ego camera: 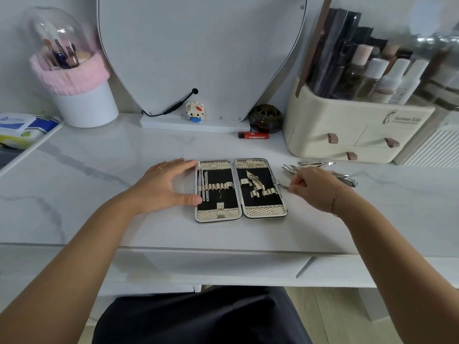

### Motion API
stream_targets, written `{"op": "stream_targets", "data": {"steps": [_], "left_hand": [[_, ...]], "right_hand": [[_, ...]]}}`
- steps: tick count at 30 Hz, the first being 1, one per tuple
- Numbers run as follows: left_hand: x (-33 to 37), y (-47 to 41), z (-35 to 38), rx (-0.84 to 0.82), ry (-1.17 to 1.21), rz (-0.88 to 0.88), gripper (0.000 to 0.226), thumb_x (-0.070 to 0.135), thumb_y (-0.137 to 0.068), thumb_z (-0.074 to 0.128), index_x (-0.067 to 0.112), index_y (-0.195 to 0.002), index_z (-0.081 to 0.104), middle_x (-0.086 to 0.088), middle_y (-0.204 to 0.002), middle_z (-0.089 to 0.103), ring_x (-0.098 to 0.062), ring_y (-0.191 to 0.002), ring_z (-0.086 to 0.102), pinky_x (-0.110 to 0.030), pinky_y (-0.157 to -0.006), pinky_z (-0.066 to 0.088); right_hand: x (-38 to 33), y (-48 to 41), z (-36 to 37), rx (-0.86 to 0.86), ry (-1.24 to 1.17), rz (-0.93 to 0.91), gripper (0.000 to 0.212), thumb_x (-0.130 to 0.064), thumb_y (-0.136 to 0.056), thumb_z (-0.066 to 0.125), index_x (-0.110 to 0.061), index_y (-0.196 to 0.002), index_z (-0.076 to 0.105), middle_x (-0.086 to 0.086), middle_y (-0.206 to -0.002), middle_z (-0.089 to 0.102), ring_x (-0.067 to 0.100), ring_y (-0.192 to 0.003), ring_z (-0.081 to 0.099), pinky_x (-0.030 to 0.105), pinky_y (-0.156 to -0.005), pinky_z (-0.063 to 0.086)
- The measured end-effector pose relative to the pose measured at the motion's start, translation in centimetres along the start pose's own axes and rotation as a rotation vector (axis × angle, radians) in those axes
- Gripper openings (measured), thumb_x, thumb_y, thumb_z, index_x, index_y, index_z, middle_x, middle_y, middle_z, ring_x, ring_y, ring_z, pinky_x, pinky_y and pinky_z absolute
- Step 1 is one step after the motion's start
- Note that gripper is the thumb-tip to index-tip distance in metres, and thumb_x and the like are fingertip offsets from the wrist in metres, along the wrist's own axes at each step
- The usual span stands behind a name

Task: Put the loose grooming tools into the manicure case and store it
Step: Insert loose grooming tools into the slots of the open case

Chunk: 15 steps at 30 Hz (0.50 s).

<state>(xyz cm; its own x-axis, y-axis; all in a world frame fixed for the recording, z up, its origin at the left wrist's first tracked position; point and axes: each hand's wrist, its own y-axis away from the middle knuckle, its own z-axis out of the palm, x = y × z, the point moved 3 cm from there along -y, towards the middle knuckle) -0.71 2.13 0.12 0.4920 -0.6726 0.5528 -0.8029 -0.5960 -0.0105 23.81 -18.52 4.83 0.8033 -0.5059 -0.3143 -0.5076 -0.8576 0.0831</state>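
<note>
The manicure case [239,216] lies open and flat on the white marble desk, black lining and gold loops facing up. Two thin tools [205,186] sit in loops on its left half. My left hand [166,186] rests on the desk with straight fingers and thumb against the case's left edge. My right hand [311,188] pinches a slim metal tool [284,186] just right of the case. Behind that hand lies a pile of loose metal grooming tools [320,166], partly hidden by the hand, with nail clippers [351,182] at its right.
A cream drawer organiser [352,130] with bottles stands at the back right. A heart-shaped mirror [201,53], a small block figure [195,111], a dark round jar [265,117] and a red lighter [253,135] line the back. A brush holder [82,95] stands at the back left.
</note>
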Motion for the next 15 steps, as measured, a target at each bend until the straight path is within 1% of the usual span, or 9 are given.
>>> {"op": "stream_targets", "data": {"steps": [2, 4, 7, 8, 9, 11, 13, 14, 15], "left_hand": [[0.1, 0.0, 0.0, -0.001, 0.001, 0.002, 0.12, 0.095, -0.037, 0.05, 0.041, -0.142, 0.028, 0.007, -0.152, 0.027, -0.013, -0.142, 0.016, -0.041, -0.117, 0.014], [0.2, 0.1, 0.0, 0.0, -0.002, 0.011, 0.12, 0.095, -0.038, 0.05, 0.04, -0.142, 0.028, 0.008, -0.152, 0.028, -0.013, -0.142, 0.017, -0.04, -0.117, 0.014], [0.3, 0.1, -0.1, 0.0, -0.001, 0.015, 0.12, 0.095, -0.038, 0.049, 0.04, -0.142, 0.028, 0.008, -0.152, 0.028, -0.012, -0.141, 0.017, -0.039, -0.117, 0.013], [0.4, 0.1, -0.1, 0.0, 0.0, 0.017, 0.12, 0.095, -0.037, 0.048, 0.039, -0.142, 0.028, 0.007, -0.152, 0.028, -0.012, -0.141, 0.017, -0.038, -0.117, 0.013], [0.3, 0.1, -0.1, 0.0, 0.0, 0.019, 0.121, 0.095, -0.037, 0.048, 0.039, -0.142, 0.028, 0.006, -0.152, 0.028, -0.011, -0.141, 0.017, -0.038, -0.117, 0.012], [0.3, 0.1, 0.0, -0.001, 0.002, 0.02, 0.12, 0.095, -0.037, 0.048, 0.04, -0.142, 0.028, 0.006, -0.152, 0.028, -0.01, -0.142, 0.016, -0.038, -0.117, 0.012], [0.2, 0.1, -0.1, -0.005, 0.003, 0.009, 0.12, 0.095, -0.037, 0.049, 0.041, -0.142, 0.027, 0.006, -0.152, 0.027, -0.01, -0.142, 0.014, -0.038, -0.117, 0.012], [0.2, 0.1, -0.1, -0.007, 0.001, 0.001, 0.12, 0.095, -0.037, 0.049, 0.042, -0.142, 0.027, 0.006, -0.153, 0.026, -0.011, -0.142, 0.014, -0.038, -0.117, 0.012], [0.3, 0.2, -0.1, -0.01, 0.0, -0.004, 0.12, 0.095, -0.037, 0.049, 0.042, -0.142, 0.026, 0.005, -0.153, 0.025, -0.012, -0.142, 0.013, -0.038, -0.117, 0.011]], "right_hand": [[0.2, 0.1, 0.1, 0.01, -0.022, -0.007, 0.014, -0.02, -0.09, 0.053, -0.013, -0.081, 0.06, -0.005, -0.076, 0.05, 0.019, -0.081, 0.05, 0.028, -0.07, 0.037], [0.8, 0.2, 0.0, 0.036, -0.066, -0.019, 0.013, -0.019, -0.091, 0.053, -0.011, -0.083, 0.06, -0.002, -0.077, 0.054, 0.019, -0.078, 0.05, 0.028, -0.066, 0.034], [1.7, 0.0, -0.7, 0.08, -0.213, -0.025, 0.017, -0.012, -0.087, 0.056, -0.011, -0.071, 0.06, -0.003, -0.059, 0.056, 0.013, -0.056, 0.049, 0.025, -0.054, 0.035], [1.8, -0.1, -0.8, 0.092, -0.302, -0.025, 0.019, -0.009, -0.086, 0.058, -0.013, -0.068, 0.06, -0.003, -0.055, 0.056, 0.01, -0.047, 0.047, 0.023, -0.051, 0.035], [1.8, -0.2, -0.9, 0.096, -0.414, -0.025, 0.018, -0.006, -0.086, 0.058, -0.014, -0.069, 0.059, -0.002, -0.053, 0.057, 0.007, -0.041, 0.045, 0.02, -0.048, 0.036], [1.1, -0.4, -0.9, 0.063, -0.644, -0.045, 0.012, 0.001, -0.086, 0.059, -0.01, -0.088, 0.06, 0.004, -0.055, 0.06, 0.005, -0.035, 0.043, 0.016, -0.04, 0.036], [-0.5, -0.9, -0.8, -0.01, -0.805, -0.102, 0.033, 0.004, -0.084, 0.061, -0.01, -0.113, 0.054, 0.007, -0.057, 0.062, 0.007, -0.039, 0.048, 0.016, -0.041, 0.041], [-1.6, -1.2, -0.6, -0.049, -0.855, -0.136, 0.042, 0.004, -0.083, 0.062, -0.012, -0.12, 0.051, 0.007, -0.058, 0.062, 0.008, -0.042, 0.051, 0.018, -0.044, 0.044], [-2.8, -1.5, -0.3, -0.08, -0.877, -0.168, 0.046, 0.003, -0.083, 0.062, -0.013, -0.124, 0.05, 0.006, -0.058, 0.062, 0.009, -0.045, 0.053, 0.019, -0.046, 0.046]]}}
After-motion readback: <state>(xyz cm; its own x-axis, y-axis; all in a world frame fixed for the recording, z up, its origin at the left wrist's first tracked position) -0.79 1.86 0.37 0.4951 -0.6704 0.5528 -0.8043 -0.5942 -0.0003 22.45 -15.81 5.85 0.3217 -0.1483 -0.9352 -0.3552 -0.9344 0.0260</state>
